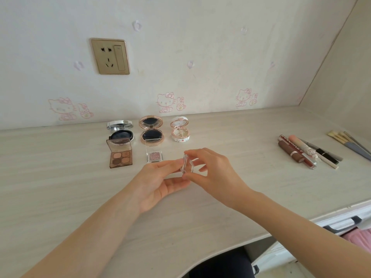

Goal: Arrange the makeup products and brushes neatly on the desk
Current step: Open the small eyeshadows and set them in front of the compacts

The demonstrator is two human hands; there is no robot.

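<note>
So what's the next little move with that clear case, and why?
Probably lower the clear case, pinched between the left hand and right hand, onto the desk just right of the glitter eyeshadow, in front of the white compact. The back row has three items, the front only two, so that spot seems due.

I see a pale wood-grain worktop [241, 187], a brown four-shade eyeshadow palette [120, 157], pink cat-print wallpaper [200, 47] and a gold wall socket [110, 56].

Gold wall socket [110, 56], cartoon-cat prints [165, 102] below; drawer handle [331, 229] btm rt.
</note>
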